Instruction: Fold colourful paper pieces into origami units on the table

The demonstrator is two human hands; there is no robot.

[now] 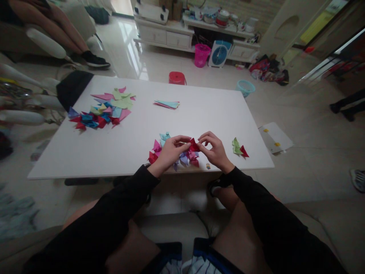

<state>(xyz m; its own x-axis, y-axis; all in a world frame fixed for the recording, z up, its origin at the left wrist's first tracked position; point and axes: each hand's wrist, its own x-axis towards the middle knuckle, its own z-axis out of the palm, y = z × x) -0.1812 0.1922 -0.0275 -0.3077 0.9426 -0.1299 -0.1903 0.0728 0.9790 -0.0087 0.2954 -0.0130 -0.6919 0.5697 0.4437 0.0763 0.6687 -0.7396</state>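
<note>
Far to the left of the hands, a multicoloured heap of folded-paper pieces [98, 117] lay on the white rectangular table [211, 118]. Nearer, a pile of pink, red, turquoise and purple folded-paper pieces [184, 159] lay beneath and beside the left hand [172, 150]. The left thumb and fingertips were closed on the left edge of a small, pointed, red folded-paper piece [193, 145]. This piece was located directly between both hands, its tip directed away from the wearer; neither hand was nearer. The right hand [213, 150] pinched the opposite edge, its other fingers curled. The piece's long axis could not be determined: fingertips covered both sides, and its lower edge merged with the pile. Fold lines were blurred, and the left hand concealed part of the pile. Well right of the right hand lay a pale-green folded-paper piece [236, 146] touching a dark-red one [244, 151].
</note>
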